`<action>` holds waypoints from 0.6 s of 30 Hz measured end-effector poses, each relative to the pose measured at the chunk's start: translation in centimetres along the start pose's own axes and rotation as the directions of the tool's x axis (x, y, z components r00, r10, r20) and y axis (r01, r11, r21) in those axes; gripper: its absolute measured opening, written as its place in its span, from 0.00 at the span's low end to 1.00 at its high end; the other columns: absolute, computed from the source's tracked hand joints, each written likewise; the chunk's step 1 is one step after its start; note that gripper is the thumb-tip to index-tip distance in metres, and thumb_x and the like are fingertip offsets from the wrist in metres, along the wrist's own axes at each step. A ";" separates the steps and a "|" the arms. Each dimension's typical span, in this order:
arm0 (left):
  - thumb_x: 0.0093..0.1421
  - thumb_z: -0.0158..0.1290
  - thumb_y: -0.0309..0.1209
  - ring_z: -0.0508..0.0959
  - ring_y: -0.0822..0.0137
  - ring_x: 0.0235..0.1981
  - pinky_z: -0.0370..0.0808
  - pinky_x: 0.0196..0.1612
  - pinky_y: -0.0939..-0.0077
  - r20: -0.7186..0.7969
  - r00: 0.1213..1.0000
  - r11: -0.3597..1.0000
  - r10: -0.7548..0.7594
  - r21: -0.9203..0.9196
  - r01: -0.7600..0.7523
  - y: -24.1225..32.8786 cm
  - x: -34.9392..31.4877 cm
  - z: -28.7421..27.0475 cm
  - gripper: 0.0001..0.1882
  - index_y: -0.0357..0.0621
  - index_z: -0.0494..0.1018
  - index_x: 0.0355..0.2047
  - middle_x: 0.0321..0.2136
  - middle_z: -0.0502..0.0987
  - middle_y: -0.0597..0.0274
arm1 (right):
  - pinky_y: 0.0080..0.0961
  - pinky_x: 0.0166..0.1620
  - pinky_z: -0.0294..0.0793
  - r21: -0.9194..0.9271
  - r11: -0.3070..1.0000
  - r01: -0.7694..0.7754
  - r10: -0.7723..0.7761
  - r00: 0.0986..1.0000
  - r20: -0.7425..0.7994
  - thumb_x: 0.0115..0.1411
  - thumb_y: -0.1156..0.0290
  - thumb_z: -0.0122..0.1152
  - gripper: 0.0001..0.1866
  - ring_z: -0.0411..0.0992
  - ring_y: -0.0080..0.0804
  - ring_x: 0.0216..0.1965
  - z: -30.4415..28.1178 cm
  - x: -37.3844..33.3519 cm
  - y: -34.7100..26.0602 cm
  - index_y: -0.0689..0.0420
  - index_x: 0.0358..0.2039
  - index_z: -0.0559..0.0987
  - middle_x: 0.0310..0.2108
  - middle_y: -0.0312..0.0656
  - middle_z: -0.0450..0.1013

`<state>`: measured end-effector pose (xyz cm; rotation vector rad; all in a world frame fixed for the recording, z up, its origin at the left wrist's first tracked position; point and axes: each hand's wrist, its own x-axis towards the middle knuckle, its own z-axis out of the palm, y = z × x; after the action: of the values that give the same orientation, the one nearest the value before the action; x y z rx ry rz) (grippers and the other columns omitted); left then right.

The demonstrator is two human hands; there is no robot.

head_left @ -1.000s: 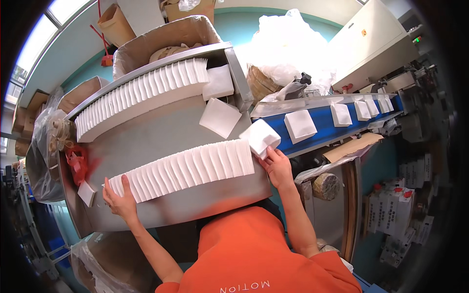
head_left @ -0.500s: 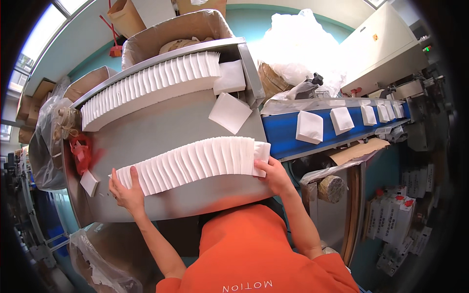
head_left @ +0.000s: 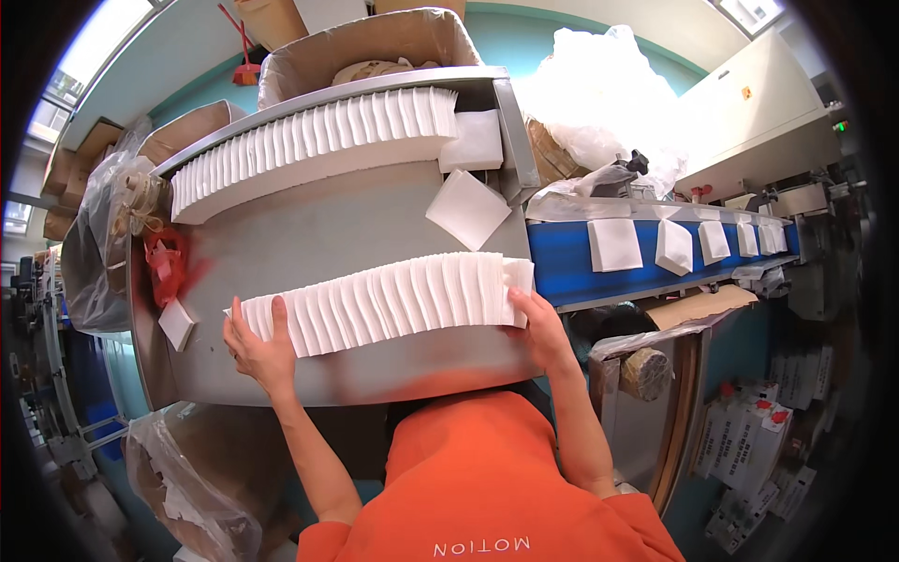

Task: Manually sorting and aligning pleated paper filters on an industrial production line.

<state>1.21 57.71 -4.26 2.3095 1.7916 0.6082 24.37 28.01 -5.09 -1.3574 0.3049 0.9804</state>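
A long, slightly wavy row of folded white paper napkins (head_left: 393, 300) stands on edge across the near part of the metal table. At its left end is my left hand (head_left: 262, 351), the thumb spread from the fingers with the end napkins between them. My right hand (head_left: 543, 332) holds the right end, thumb on the near side; a few end napkins (head_left: 518, 281) there sit turned from the rest. Its other fingers are partly hidden. Beyond, a second row of napkins (head_left: 309, 150) lines the table's far edge, with a flat stack (head_left: 473, 140) beside its right end.
A loose square stack (head_left: 468, 209) lies at the table's right. Several napkin stacks ride on a blue conveyor belt (head_left: 562, 281) at the right. A red plastic bag (head_left: 165, 267) and a small white stack (head_left: 176, 325) lie at the left edge. An open carton (head_left: 281, 80) stands behind the table.
The view has shifted a little, so the table sits higher and farther right. My right hand has closed further around the row's right end; my left hand stays at the left end.
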 end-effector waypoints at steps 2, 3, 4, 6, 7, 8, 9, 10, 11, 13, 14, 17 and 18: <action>0.57 0.54 0.62 0.62 0.45 0.63 0.58 0.59 0.42 -0.001 1.000 1.000 -0.009 0.003 0.009 0.2 -0.1 -0.2 0.39 0.56 0.63 0.63 0.62 0.60 0.46 | 0.24 0.40 0.73 -0.084 0.996 0.016 -0.018 1.000 -0.021 0.64 0.64 0.59 0.18 0.75 0.27 0.41 -1.8 -0.1 0.0 0.59 0.51 0.73 0.44 0.37 0.75; 0.58 0.54 0.62 0.62 0.46 0.63 0.59 0.60 0.44 -0.004 1.000 1.000 -0.003 0.023 0.003 0.4 -0.2 -0.3 0.39 0.55 0.63 0.63 0.61 0.61 0.47 | 0.28 0.45 0.77 0.030 0.997 0.078 -0.076 0.995 -0.064 0.63 0.64 0.60 0.20 0.75 0.29 0.44 -2.2 0.4 0.2 0.59 0.52 0.72 0.47 0.38 0.74; 0.58 0.54 0.61 0.63 0.47 0.63 0.60 0.61 0.46 -0.007 1.000 0.999 0.003 0.043 -0.003 0.6 -0.3 -0.4 0.39 0.53 0.64 0.63 0.61 0.62 0.49 | 0.26 0.46 0.77 0.211 0.963 0.169 -0.139 0.979 -0.152 0.65 0.65 0.60 0.19 0.75 0.30 0.44 -2.6 0.9 0.3 0.60 0.52 0.71 0.47 0.40 0.74; 0.58 0.54 0.61 0.63 0.47 0.63 0.60 0.61 0.46 -0.007 1.000 0.999 0.009 0.046 -0.009 1.0 -0.6 -0.2 0.38 0.54 0.64 0.63 0.61 0.62 0.49 | 0.24 0.48 0.75 0.214 0.957 0.193 -0.179 0.980 -0.082 0.68 0.57 0.55 0.24 0.74 0.31 0.49 -2.2 1.5 -0.1 0.64 0.53 0.70 0.49 0.42 0.73; 0.58 0.54 0.61 0.63 0.47 0.63 0.60 0.61 0.47 -0.006 1.000 0.999 0.021 0.047 -0.021 1.1 -0.7 -0.1 0.38 0.54 0.64 0.63 0.61 0.62 0.49 | 0.24 0.49 0.73 0.067 0.989 0.133 -0.133 0.991 -0.004 0.68 0.52 0.54 0.28 0.73 0.30 0.49 -2.0 1.7 -0.3 0.66 0.55 0.69 0.50 0.42 0.73; 0.58 0.54 0.61 0.63 0.47 0.63 0.60 0.61 0.47 -0.004 1.000 0.998 0.022 0.052 -0.022 1.2 -0.7 -0.1 0.38 0.54 0.64 0.63 0.61 0.62 0.49 | 0.24 0.50 0.71 -0.266 0.905 0.332 -0.346 0.938 -0.007 0.67 0.48 0.53 0.30 0.72 0.28 0.47 0.1 1.1 -0.2 0.65 0.54 0.71 0.48 0.42 0.74; 0.57 0.55 0.61 0.62 0.46 0.63 0.57 0.61 0.44 0.017 1.000 1.000 0.016 0.014 -0.016 1.2 -0.8 0.0 0.39 0.56 0.62 0.63 0.62 0.59 0.48 | 0.27 0.50 0.71 -0.607 0.708 0.360 -0.436 0.900 0.024 0.66 0.47 0.55 0.30 0.73 0.30 0.44 1.6 0.4 -0.6 0.64 0.50 0.73 0.41 0.43 0.76; 0.56 0.56 0.61 0.60 0.44 0.64 0.55 0.61 0.41 0.038 0.999 1.000 0.010 -0.023 -0.009 1.2 -0.8 0.1 0.41 0.58 0.60 0.64 0.63 0.57 0.47 | 0.26 0.49 0.71 -0.553 0.709 0.437 -0.482 0.873 0.071 0.66 0.47 0.55 0.29 0.73 0.29 0.43 2.1 0.8 0.2 0.65 0.48 0.74 0.41 0.43 0.76; 0.56 0.56 0.61 0.60 0.44 0.64 0.55 0.61 0.41 0.031 1.000 1.000 0.006 -0.023 -0.005 1.3 -0.8 0.1 0.41 0.58 0.60 0.64 0.63 0.57 0.47 | 0.24 0.48 0.71 -0.422 0.796 0.435 -0.444 0.892 0.083 0.66 0.50 0.57 0.26 0.73 0.28 0.43 2.4 0.9 0.3 0.63 0.47 0.75 0.41 0.41 0.76; 0.56 0.56 0.61 0.60 0.44 0.63 0.55 0.61 0.42 0.035 0.999 1.000 -0.007 -0.016 0.008 1.5 -0.8 0.0 0.40 0.58 0.60 0.64 0.63 0.57 0.46 | 0.21 0.43 0.71 -0.006 0.982 0.187 -0.186 0.980 0.071 0.66 0.52 0.57 0.23 0.73 0.24 0.39 1.7 1.0 0.7 0.60 0.48 0.76 0.39 0.38 0.76; 0.56 0.56 0.61 0.60 0.44 0.63 0.55 0.61 0.42 0.027 0.999 1.000 -0.017 -0.010 0.017 1.4 -0.8 0.0 0.40 0.58 0.60 0.64 0.63 0.57 0.46 | 0.22 0.45 0.73 0.038 0.999 0.036 -0.039 0.995 0.087 0.67 0.58 0.55 0.19 0.74 0.24 0.42 0.8 0.9 0.3 0.57 0.52 0.74 0.43 0.34 0.76; 0.56 0.56 0.60 0.60 0.44 0.63 0.55 0.61 0.43 0.033 0.999 1.000 -0.011 -0.013 0.011 1.6 -1.0 -0.1 0.40 0.57 0.61 0.64 0.63 0.57 0.46 | 0.30 0.46 0.76 -0.040 0.991 -0.127 0.133 0.972 0.195 0.66 0.61 0.56 0.22 0.75 0.27 0.44 -2.1 0.3 0.2 0.62 0.54 0.72 0.45 0.38 0.76; 0.56 0.56 0.60 0.60 0.44 0.63 0.55 0.61 0.43 0.035 0.999 1.000 -0.007 -0.012 0.008 1.8 -0.9 -0.2 0.40 0.57 0.61 0.64 0.63 0.57 0.46 | 0.30 0.46 0.76 -0.032 0.996 -0.086 0.090 0.981 0.170 0.65 0.63 0.57 0.22 0.75 0.28 0.45 -2.8 0.4 0.4 0.62 0.55 0.71 0.45 0.40 0.76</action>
<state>2.50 56.32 -3.64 2.2904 1.7757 0.5727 25.26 25.55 -6.34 -1.2809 0.2249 1.1704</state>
